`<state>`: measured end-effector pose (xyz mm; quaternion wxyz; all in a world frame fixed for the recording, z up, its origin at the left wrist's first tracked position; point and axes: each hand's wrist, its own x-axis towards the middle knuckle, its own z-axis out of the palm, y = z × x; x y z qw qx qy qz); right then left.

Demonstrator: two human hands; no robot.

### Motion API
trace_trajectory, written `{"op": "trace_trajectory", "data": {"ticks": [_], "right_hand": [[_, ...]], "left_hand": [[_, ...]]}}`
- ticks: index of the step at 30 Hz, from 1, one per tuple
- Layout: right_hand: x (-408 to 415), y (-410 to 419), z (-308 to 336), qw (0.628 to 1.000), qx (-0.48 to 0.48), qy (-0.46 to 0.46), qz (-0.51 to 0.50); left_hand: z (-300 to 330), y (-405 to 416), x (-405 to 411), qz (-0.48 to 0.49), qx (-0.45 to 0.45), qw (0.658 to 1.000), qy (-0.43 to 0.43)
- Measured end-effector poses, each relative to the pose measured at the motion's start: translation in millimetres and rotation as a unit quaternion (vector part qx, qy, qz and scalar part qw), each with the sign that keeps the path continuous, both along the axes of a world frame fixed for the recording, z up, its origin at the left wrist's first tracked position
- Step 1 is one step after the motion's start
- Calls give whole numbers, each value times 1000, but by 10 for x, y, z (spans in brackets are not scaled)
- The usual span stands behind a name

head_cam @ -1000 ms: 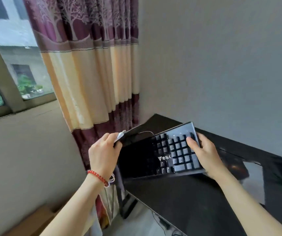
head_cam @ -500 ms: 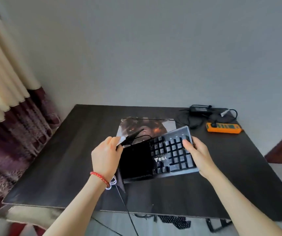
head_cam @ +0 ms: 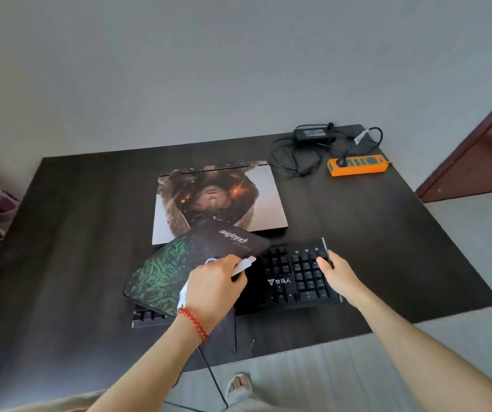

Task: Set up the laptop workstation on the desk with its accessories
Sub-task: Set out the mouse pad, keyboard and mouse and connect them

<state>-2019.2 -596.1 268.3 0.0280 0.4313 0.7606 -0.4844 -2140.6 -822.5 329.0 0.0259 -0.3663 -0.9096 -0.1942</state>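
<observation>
Head view: the long black mechanical keyboard with white lettering point(head_cam: 295, 278) lies near the front of the dark wooden bench point(head_cam: 372, 248), just in front of the closed grey laptop with a printed lid point(head_cam: 218, 200). The right hand point(head_cam: 338, 278) grips its right end, fingers curled over the edge. The left hand point(head_cam: 215, 283) pinches something small and white, its cable trailing down, over the soft black-and-green mouse mat point(head_cam: 191, 263), which drapes across the keyboard's left half. The keyboard looks rigid and fairly heavy, best carried by both ends; the mat is limp and light and would sag if pinched at one corner. An orange power strip point(head_cam: 358, 165) and a black charger brick with cables point(head_cam: 313, 133) sit at the far right.
</observation>
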Motion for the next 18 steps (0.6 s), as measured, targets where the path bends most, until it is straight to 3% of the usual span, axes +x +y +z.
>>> {"op": "trace_trajectory", "data": {"ticks": [10,16,18], "right_hand": [[-175,37,-532,985,85,-142,55],[-133,141,-502,986,96,-123,52],[-148,134,-448,982,154,-99,41]], "left_hand": [[-340,353,80,-4,-40,994,-105],[-464,507,77,0,-84,986,-142],[-482,497,61,1,-67,987,-146]]}}
